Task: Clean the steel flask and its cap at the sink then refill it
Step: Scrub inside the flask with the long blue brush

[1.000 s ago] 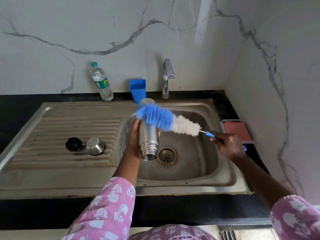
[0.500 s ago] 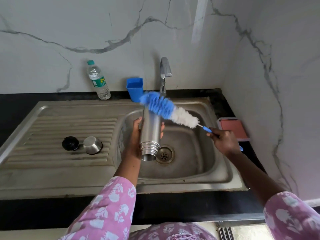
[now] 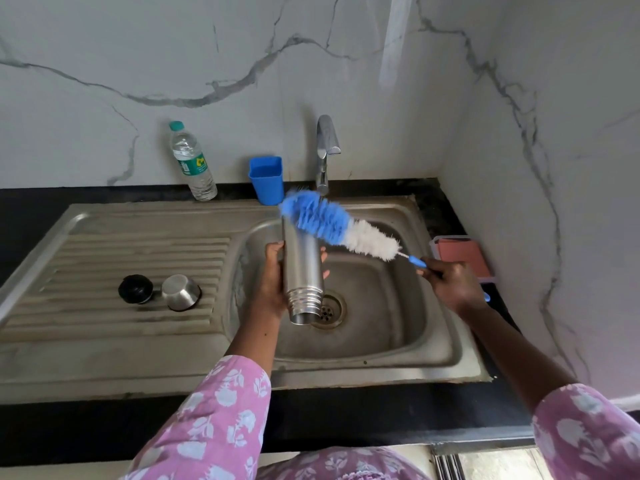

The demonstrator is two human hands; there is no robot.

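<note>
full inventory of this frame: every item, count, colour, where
sink: 1, steel, set in the counter
counter: 1, black, along the wall
tap: 1, chrome, behind the sink
flask: 1, steel, over the sink, mouth end low by the drain
brush: 1, blue and white bristles, blue handle, bristles at the flask's far end
cap: 1, steel, on the drainboard
stopper: 1, black, drainboard, left of the cap
bottle: 1, clear, green top, counter by the wall
cup: 1, blue, left of the tap
tray: 1, pink, counter right of the sink
sleeves: 2, pink floral
left hand: grips the flask
right hand: grips the brush handle
</note>
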